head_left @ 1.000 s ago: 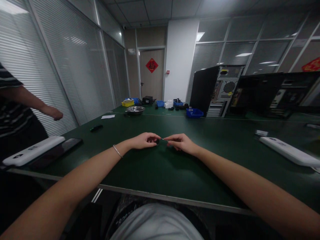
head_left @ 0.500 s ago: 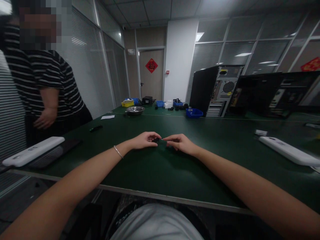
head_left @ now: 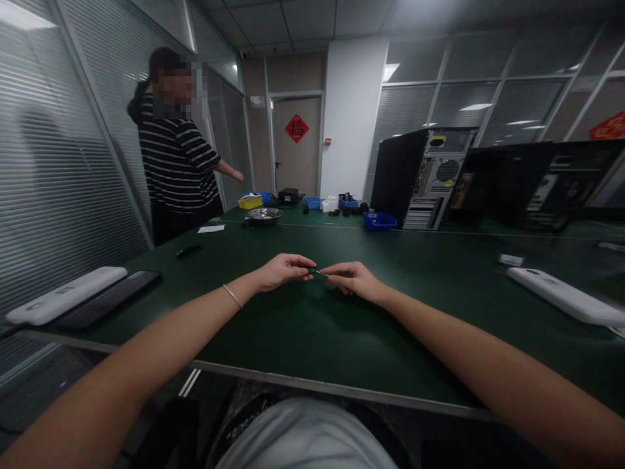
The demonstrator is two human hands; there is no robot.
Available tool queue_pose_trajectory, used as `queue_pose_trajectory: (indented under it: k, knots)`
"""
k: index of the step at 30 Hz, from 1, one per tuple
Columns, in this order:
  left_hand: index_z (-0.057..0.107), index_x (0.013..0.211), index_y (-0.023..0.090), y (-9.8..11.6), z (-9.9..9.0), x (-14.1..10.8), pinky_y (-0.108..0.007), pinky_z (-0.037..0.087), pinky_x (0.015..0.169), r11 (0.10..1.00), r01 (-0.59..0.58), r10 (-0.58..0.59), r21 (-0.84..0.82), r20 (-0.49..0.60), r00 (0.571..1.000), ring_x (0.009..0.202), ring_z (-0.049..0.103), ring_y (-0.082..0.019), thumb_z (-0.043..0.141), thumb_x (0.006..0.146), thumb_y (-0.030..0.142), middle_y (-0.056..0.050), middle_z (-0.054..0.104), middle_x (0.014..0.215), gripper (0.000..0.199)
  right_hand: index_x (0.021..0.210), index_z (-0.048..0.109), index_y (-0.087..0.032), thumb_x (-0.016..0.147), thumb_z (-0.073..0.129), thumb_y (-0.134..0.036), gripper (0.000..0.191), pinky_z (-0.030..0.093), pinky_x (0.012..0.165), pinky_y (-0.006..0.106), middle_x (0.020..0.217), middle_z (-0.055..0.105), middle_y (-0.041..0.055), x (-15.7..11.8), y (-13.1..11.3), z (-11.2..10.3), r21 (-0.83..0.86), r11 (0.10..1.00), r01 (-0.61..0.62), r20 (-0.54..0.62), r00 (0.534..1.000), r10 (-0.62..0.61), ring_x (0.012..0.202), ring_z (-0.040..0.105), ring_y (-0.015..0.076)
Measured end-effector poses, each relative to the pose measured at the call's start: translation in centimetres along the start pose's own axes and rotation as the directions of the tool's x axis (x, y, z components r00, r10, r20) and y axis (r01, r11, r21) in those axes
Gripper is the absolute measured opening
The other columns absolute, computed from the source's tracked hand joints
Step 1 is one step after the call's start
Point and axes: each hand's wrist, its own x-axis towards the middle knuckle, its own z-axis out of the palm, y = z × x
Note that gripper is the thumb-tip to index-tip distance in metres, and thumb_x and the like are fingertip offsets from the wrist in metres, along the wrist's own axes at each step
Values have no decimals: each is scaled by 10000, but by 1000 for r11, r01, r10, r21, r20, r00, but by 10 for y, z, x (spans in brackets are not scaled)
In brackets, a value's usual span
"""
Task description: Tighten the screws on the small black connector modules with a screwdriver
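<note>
Over the middle of the green table [head_left: 312, 345], my left hand [head_left: 280, 271] is closed with its fingertips around the dark green handle of a small, screwdriver-like tool [head_left: 311, 269]. From that handle a thin metal shaft [head_left: 322, 273] runs right, tilted slightly down, to my right hand [head_left: 354, 280]. The thumb and fingers of my right hand are pinched at the shaft's far end. Whether a smaller piece sits between those fingertips is hidden. A short dark green object [head_left: 188, 251] lies farther left on the table, apart from both hands.
White power strips lie left [head_left: 68, 294] and right [head_left: 561, 296], with a black keyboard [head_left: 114, 299] by the left one. Farther back are a metal bowl [head_left: 264, 217], a blue bin [head_left: 379, 222] and a computer tower [head_left: 424, 179]. A person [head_left: 180, 156] stands back left, an arm stretched out.
My left hand has shifted slightly, and more of the handle and metal shaft shows between my hands. The person at the left has moved farther back and to the right, raising an arm.
</note>
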Motion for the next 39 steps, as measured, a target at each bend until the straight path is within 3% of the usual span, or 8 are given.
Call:
queue_pose_trajectory:
  k: [11, 21, 30, 39]
  knots:
    - [672, 1103, 127, -4, 2, 0, -323, 499, 881, 997, 55, -55, -52, -2, 999, 911, 677, -172, 759, 770, 249, -115, 721, 988, 365, 1186, 570, -153, 943, 571, -278, 273, 557, 764, 387, 1145, 624, 79, 0, 3, -2, 37, 999, 4, 17, 1000, -5, 918, 650, 206]
    - [685, 1095, 143, -4, 5, 1, -386, 485, 875, 977, 0, -1, 212, 0, 1000, 892, 667, -203, 743, 759, 313, -109, 720, 1011, 381, 1186, 570, -153, 944, 569, -278, 273, 560, 754, 380, 1143, 625, 79, 4, 2, -4, -19, 999, -27, 16, 999, 27, 910, 652, 203]
    - [706, 1074, 219, 0, -2, -2, -360, 421, 880, 848, -70, 86, 526, -6, 996, 961, 581, -241, 794, 675, 312, -54, 654, 1022, 419, 1173, 578, -153, 945, 568, -279, 261, 555, 771, 389, 1138, 628, 76, -2, -5, -9, -219, 976, 9, -2, 1000, -10, 919, 650, 207]
    - [653, 1173, 205, -1, -10, 0, -358, 440, 860, 866, -34, 62, 499, -41, 997, 937, 580, -221, 716, 758, 290, -48, 656, 1014, 428, 1169, 582, -160, 949, 561, -274, 248, 544, 809, 409, 1161, 622, 78, -8, -15, -5, -437, 896, 81, -59, 991, -119, 955, 642, 213]
